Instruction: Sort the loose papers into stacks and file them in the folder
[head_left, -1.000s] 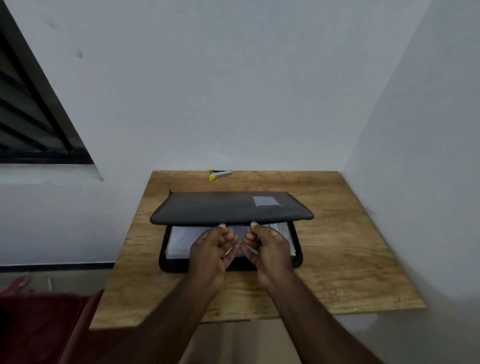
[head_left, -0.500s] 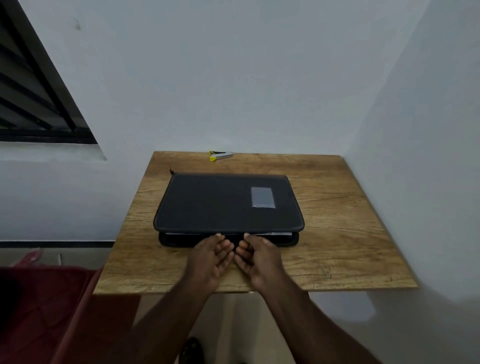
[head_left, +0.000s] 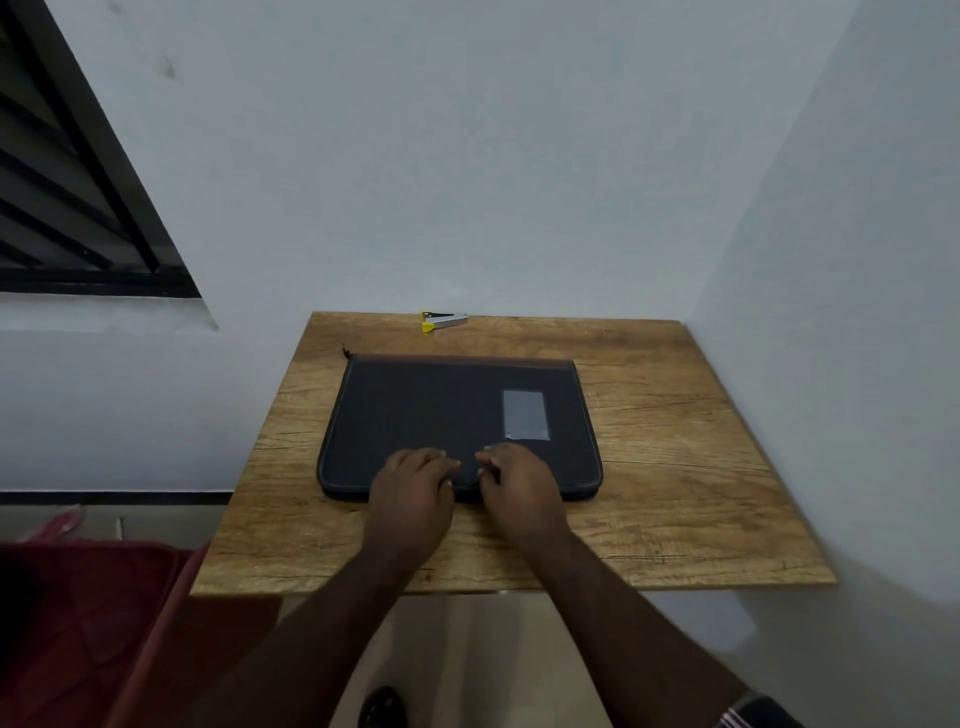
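A dark grey zip folder (head_left: 426, 410) lies closed and flat on the wooden table (head_left: 675, 467), with a pale label patch on its lid at the right. My left hand (head_left: 413, 493) and my right hand (head_left: 519, 491) rest side by side on the folder's near edge, fingers laid over the lid and pressing it down. The papers are hidden inside the folder; none lie loose on the table.
A small stapler (head_left: 441, 321) with a yellow end lies at the table's far edge by the wall. Walls close in the table at the back and the right. A red cloth-covered seat (head_left: 88, 623) sits low at the left.
The lid, half raised a second ago with white papers showing beneath, has come down flat. Both hands moved from under the lid's edge to the top of its near edge.
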